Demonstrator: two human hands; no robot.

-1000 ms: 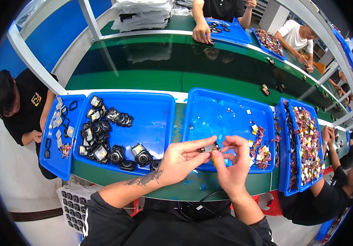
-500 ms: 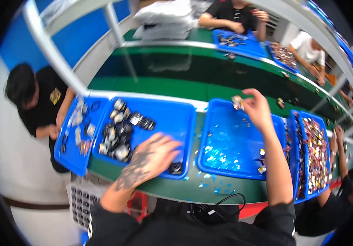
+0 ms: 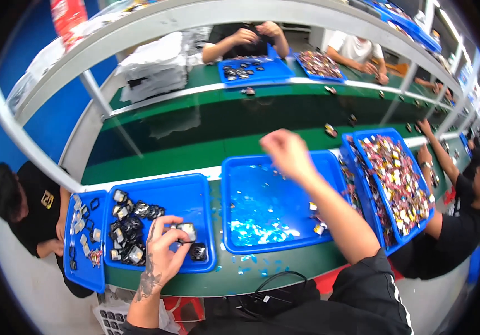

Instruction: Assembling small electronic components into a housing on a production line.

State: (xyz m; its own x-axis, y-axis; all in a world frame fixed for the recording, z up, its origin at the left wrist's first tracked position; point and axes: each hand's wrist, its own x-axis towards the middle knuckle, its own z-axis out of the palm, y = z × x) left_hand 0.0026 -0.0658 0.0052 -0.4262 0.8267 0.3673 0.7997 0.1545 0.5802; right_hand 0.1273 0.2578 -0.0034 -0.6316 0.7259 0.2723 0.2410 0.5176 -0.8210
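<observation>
In the left tray (image 3: 156, 177), my left hand (image 3: 164, 245) has its fingers curled round a small square part (image 3: 186, 229) with a pale face and dark edges. Near its fingertips a black square housing (image 3: 198, 251) lies in the tray's front right corner. A heap of black housings (image 3: 128, 231) fills the left side of that tray. My right hand (image 3: 287, 153) is raised over the far edge of the right tray (image 3: 226, 212); motion smears its fingers, and no part shows in them. Bits of shiny blue film (image 3: 257, 231) and a few small wired parts (image 3: 319, 228) lie in that tray.
Stacked blue trays (image 3: 399, 184) of small wired parts stand at the right. A narrow blue tray (image 3: 78, 251) sits at the left beside a co-worker (image 3: 33, 206). Behind a white rail runs a green belt (image 3: 195, 151) carrying scattered parts. Other people work opposite and at the right.
My view has swung right. My left hand, spread over the tray before, now grips a small part. The small part pinched in my right hand earlier no longer shows there.
</observation>
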